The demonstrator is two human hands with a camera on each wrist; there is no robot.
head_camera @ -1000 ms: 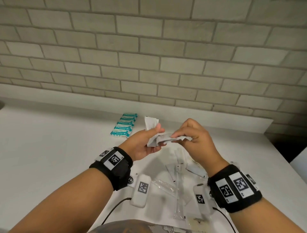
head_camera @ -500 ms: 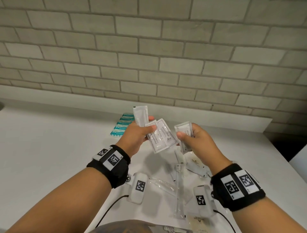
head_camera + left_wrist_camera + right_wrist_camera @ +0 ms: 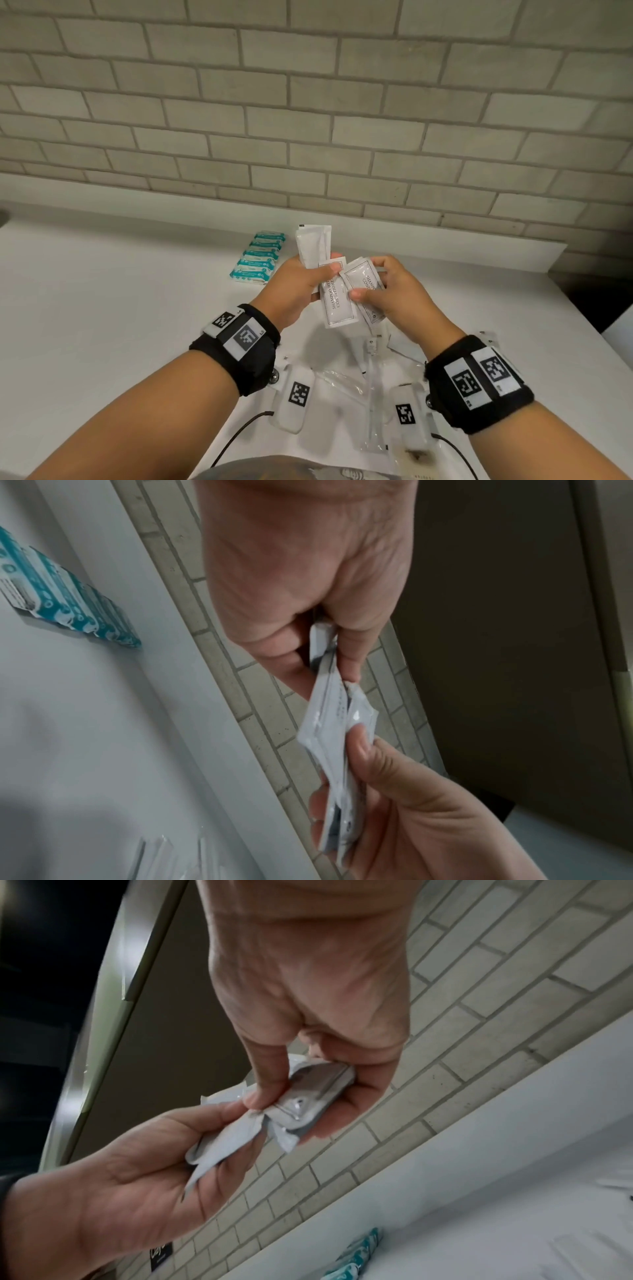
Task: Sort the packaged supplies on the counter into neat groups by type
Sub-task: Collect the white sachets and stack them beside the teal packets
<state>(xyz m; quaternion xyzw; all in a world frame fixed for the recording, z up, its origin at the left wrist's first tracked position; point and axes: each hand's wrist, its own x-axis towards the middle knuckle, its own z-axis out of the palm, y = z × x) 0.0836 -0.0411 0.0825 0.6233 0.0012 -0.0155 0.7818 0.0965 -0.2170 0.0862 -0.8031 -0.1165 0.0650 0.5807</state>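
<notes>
Above the smooth white worktop (image 3: 102, 308), the left hand (image 3: 294, 291) pinches flat, glossy white shampoo sachets (image 3: 337, 298) between thumb and fingers. The right hand (image 3: 394, 291) grips another rectangular sachet (image 3: 363, 281) touching them. Teal crinkled packets (image 3: 258, 257) lie in a row beyond the left hand.

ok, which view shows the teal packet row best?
Head view: the whole teal packet row lies on the counter, unobstructed. Left wrist catches it blurred at the frame edge; right wrist shows only a couple of packet ends.
</notes>
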